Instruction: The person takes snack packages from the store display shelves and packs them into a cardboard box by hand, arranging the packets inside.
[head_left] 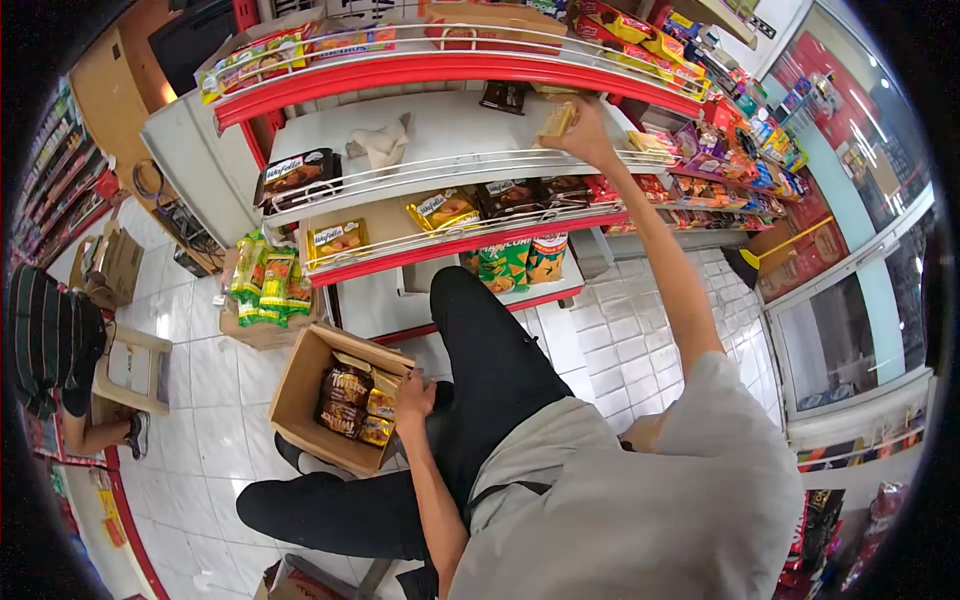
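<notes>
My right hand (587, 137) reaches to the middle shelf (460, 135) and grips a pale yellow packet (556, 122), whose label I cannot read. A dark packet (503, 96) lies farther back on that shelf, and a crumpled whitish cloth (379, 143) lies to the left. Brown Wafello packs (298, 176) stand at the shelf's left end. Down between my legs, my left hand (413, 398) is closed over the right rim of an open cardboard box (290, 385). Inside the box are brown Twist packs (345, 390) and gold packs (378, 418).
Wire rails edge the red-fronted shelves. Gold Wafello packs (440, 209) fill part of the lower shelf, above green snack bags (503, 265). A carton of green-yellow packs (268, 280) stands on the tiled floor. Another person (55, 340) is at the far left beside a plastic stool (135, 370).
</notes>
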